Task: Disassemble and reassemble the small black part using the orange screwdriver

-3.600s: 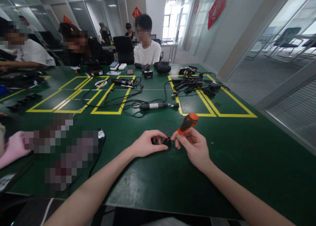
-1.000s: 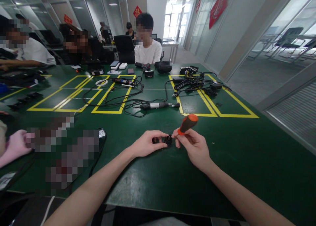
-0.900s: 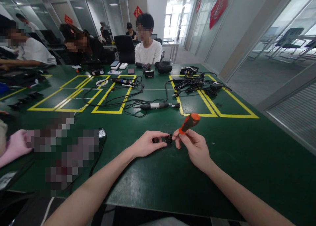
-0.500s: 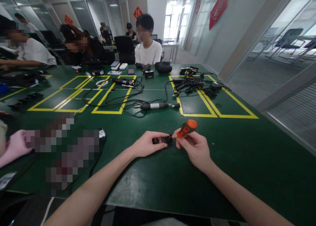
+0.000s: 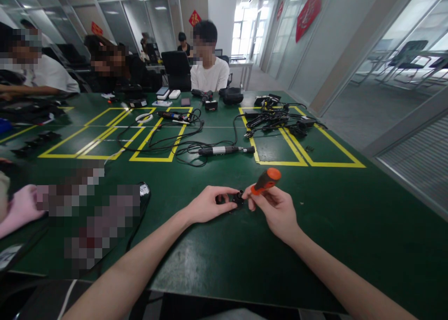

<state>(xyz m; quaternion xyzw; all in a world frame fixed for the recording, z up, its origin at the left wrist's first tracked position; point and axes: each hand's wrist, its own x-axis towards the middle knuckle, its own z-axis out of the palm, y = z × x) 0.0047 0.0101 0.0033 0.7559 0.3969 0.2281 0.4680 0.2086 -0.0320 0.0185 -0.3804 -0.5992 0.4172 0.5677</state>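
The left hand point(image 5: 217, 202) pinches a small black part point(image 5: 239, 199) on the counter point(image 5: 196, 259); a loosening pinch could let it skid. Beside it, the right hand point(image 5: 275, 204) grasps an orange-and-black screwdriver point(image 5: 267, 181), likely to slip if angled badly; its long axis slants, butt up-right, working end down-left toward the part.

Glass partitions point(image 5: 128, 19), grey floor point(image 5: 269, 83), bright window point(image 5: 239, 31).
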